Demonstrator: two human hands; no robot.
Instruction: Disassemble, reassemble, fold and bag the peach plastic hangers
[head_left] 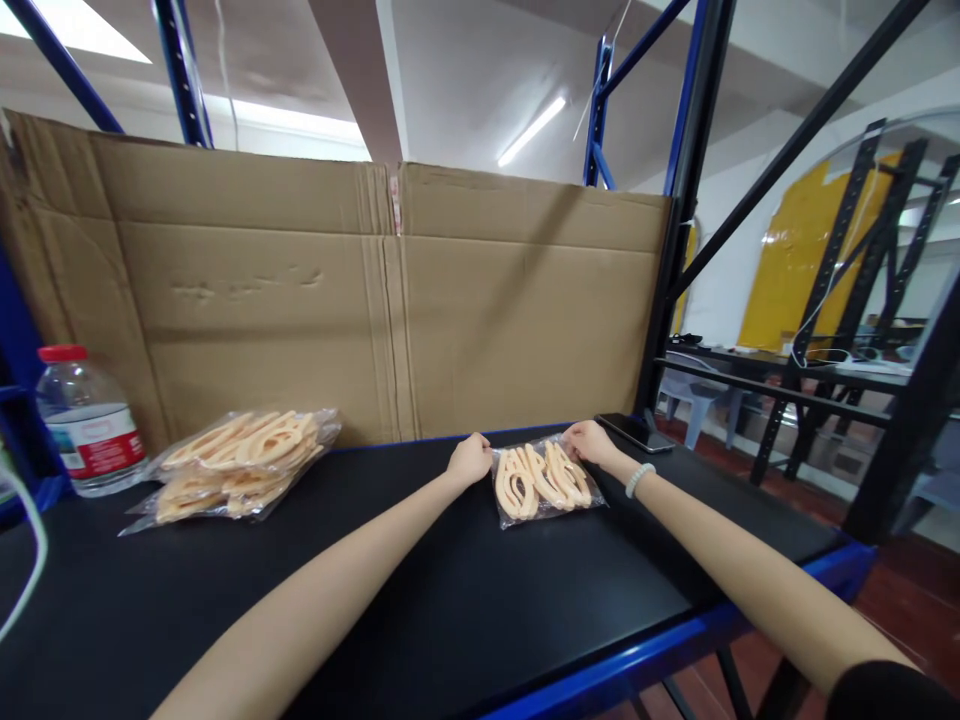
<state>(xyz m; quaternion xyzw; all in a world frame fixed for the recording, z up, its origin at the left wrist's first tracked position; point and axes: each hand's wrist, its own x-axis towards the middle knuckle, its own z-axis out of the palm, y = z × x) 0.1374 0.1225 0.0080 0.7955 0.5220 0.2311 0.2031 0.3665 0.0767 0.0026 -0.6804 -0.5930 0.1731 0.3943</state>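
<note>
A clear plastic bag with several pale, loop-shaped pieces inside lies flat on the black table, right of the middle. My left hand pinches the bag's upper left corner. At its upper right corner, my right hand has its fingers closed on the edge; a pale bead bracelet is on that wrist. Farther left, a stack of similar filled bags rests near the cardboard.
Upright cardboard lines the table's back edge. A large bottle with a red cap stands at the far left, near a white cable. A dark phone lies behind my right hand. A black rack post rises at the right.
</note>
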